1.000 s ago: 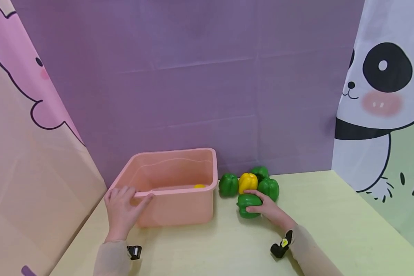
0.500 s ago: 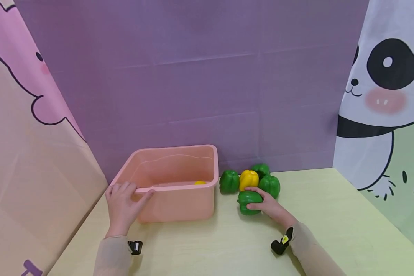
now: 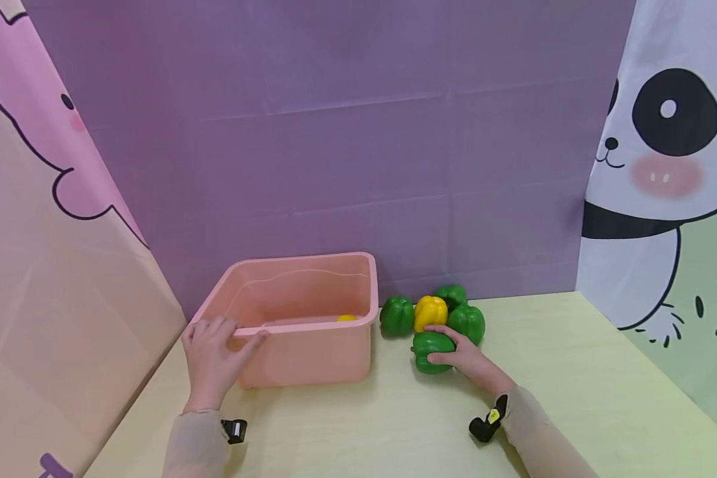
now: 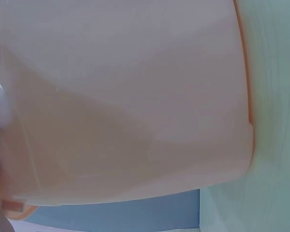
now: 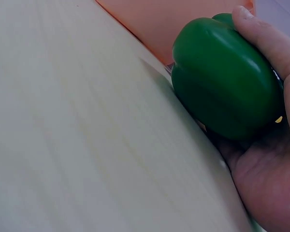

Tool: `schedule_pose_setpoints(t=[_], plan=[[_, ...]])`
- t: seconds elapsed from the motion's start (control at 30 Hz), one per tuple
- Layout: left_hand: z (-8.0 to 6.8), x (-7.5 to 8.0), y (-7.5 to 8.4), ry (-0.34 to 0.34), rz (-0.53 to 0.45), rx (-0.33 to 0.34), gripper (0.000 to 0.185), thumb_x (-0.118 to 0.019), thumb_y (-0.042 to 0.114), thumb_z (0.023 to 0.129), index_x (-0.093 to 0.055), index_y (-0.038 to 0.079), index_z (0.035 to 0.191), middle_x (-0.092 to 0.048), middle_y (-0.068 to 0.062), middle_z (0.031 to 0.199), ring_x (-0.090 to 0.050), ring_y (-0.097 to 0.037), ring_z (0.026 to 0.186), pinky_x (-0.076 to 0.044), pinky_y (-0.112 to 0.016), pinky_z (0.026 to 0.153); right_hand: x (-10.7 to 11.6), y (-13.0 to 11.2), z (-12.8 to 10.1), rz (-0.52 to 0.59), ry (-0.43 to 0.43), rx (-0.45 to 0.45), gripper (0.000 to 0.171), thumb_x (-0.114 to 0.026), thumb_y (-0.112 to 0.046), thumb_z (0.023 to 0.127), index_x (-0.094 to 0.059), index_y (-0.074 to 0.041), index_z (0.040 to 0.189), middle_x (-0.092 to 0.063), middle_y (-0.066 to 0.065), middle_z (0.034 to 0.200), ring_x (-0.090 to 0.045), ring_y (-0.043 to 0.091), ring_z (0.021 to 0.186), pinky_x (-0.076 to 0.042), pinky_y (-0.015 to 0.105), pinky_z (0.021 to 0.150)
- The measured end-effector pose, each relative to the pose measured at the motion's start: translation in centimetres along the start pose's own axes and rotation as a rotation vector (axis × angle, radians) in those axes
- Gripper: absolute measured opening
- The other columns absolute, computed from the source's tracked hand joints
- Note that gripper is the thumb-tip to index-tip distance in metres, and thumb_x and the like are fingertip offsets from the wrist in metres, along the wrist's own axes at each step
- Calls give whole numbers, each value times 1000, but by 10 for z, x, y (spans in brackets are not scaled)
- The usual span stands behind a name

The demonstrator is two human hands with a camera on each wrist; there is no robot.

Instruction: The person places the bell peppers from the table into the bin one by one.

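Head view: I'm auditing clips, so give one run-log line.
left hand: holds pink bin; right hand: grips front green pepper; yellow pepper: behind it

Beige sleeves (image 3: 196, 443) meet black wrist cameras (image 3: 482, 430), the right marked yellow.

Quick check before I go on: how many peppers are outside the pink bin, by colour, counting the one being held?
Green peppers: 4, one of them in the right hand
Yellow pepper: 1
Total: 5
Not counted: a yellow thing inside the bin, too hidden to identify.
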State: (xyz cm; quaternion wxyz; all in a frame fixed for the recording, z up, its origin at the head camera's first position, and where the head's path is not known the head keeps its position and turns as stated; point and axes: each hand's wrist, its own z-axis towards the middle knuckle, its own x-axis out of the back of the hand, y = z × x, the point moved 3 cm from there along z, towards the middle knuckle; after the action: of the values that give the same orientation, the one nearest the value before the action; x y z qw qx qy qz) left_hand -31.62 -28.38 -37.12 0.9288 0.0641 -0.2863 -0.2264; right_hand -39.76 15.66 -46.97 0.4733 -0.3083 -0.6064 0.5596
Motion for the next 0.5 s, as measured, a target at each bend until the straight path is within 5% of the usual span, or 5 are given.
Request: schedule_pose_setpoints(t=[0.5], plan=[[-1,2,-1,11,-1,-5,41,-80,43,68,-49,15,68,-56,-2,74,-42,-26,76,-22,-56,92,0,-1,-1,-8,-1,-4,65,-75,-19,85,-45,-9,142,-49,17,132,-52,27,110,-44,34,93]])
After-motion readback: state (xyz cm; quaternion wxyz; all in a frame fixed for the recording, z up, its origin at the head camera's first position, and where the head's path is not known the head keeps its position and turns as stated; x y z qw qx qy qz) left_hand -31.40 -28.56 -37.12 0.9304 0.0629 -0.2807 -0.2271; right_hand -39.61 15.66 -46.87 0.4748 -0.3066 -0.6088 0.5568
